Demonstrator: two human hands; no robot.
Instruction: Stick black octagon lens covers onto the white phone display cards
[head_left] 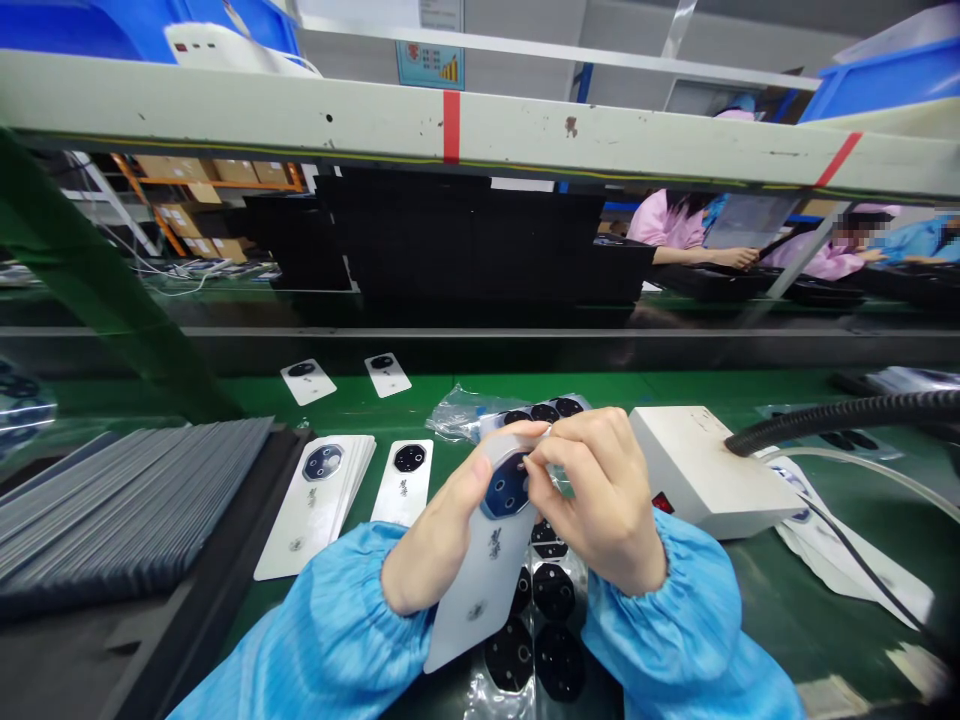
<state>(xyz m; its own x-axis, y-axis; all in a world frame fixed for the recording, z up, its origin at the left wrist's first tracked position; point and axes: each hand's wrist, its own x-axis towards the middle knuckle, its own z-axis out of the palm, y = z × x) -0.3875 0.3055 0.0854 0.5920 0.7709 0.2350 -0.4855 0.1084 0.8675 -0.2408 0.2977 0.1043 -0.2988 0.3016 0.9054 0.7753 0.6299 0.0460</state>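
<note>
here, left hand (442,510), right hand (604,495), pinching panel (480,590)

Bright even light on my feed, glare on the plastic bag (459,415), shelf rail (450,125) bowing at the edges, dim shadow beneath it

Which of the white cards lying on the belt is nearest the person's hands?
The lone card right beside the stack; the two other loose cards lie farther up the belt.

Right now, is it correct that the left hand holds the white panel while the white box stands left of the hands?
No: the head view shows the white box right of the right hand; the left hand does hold the white panel.
</note>
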